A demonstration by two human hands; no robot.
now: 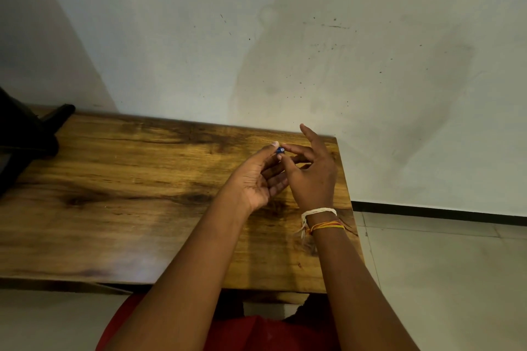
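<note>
Head camera view, looking down on a wooden table that fills the left and middle of the frame, with a pale, marked wall behind it.

At the far left edge stands a dark, blurred object that I cannot identify.

Right of centre, two bare forearms reach up from the bottom of the frame. The left hand is turned palm up, its thumb and forefinger pinching a small blue piece with a pale end. It is too tiny for me to say what it is. The piece is held just above the table top, close to the far right corner.

The right hand meets it from the other side, forefinger tip and thumb closed on the same piece, the other fingers fanned out and one raised. Thread bands circle that wrist, with loose ends hanging.

At the right of the frame lies a tiled floor.

From my remote seat, the risk I judge greatest is a slip — the piece is small and each hand holds it by the fingertips alone. If the two hands pull or twist unevenly, it could pop free. So near the corner, it might bounce off the table onto the floor or drop behind, against the wall — hard to find again.
</note>
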